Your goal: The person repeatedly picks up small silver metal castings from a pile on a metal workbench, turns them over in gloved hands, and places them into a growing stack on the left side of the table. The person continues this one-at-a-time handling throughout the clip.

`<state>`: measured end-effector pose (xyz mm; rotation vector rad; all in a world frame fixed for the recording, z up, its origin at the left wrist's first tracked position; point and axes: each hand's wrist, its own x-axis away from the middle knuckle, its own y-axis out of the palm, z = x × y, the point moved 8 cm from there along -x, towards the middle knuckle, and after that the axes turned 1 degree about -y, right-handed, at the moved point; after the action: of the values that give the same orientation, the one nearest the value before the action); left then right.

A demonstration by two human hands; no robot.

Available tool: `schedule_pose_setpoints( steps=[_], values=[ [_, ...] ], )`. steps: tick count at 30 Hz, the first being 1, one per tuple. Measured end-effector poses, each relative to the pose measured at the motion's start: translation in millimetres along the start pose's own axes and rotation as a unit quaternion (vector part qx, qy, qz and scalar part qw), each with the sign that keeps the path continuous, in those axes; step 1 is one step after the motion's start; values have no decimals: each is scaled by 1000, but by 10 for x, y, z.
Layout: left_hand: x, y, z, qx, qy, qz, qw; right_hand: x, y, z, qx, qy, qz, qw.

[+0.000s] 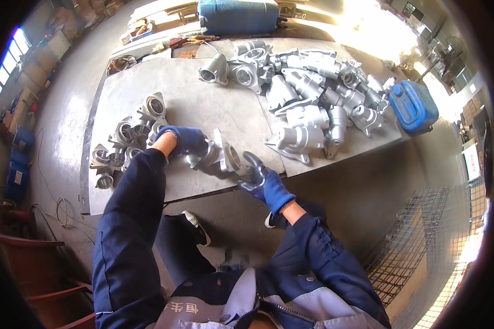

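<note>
My left hand [185, 141], in a blue glove, is wrapped round the tubular end of a silver metal casting [225, 154]. The casting is held tilted at the table's near edge, its flanged open end turned to the right. Just right of that flange is my right hand [264, 182], in a blue glove with dark-coated fingers; its thumb and fingers are apart and it holds nothing. Whether its fingertips touch the casting I cannot tell. Left of my left hand, several similar castings [125, 131] stand grouped with their round openings up.
A large pile of silver castings [307, 118] covers the right of the metal table [203, 104]. A blue jerrycan [413, 106] stands at its right edge, and a blue drum [237, 16] lies beyond the far edge. A wire mesh crate [409, 241] is at lower right.
</note>
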<state>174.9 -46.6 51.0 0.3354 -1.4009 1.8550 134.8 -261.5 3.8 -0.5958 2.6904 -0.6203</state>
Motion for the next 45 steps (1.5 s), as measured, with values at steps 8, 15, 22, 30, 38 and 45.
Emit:
schedule_pose_setpoints(
  steps=[8, 15, 22, 30, 38, 45],
  values=[
    [-92, 134, -415, -132, 246, 249, 927, -282, 423, 49, -85, 162, -135, 974],
    [-149, 43, -337, 99, -38, 352, 930, -174, 681, 12, -283, 360, -110, 882],
    [-156, 517, -470, 361, -139, 511, 768, -501, 282, -419, 213, 12, -95, 972],
    [1, 392, -305, 357, -92, 506, 780, -1094, 487, -744, 566, -132, -184, 792],
    [-87, 265, -261, 287, -30, 482, 828, -906, 309, -573, 503, -146, -123, 843],
    [-190, 175, -233, 267, 29, 454, 850, -1091, 382, -710, 580, -224, -122, 773]
  ],
)
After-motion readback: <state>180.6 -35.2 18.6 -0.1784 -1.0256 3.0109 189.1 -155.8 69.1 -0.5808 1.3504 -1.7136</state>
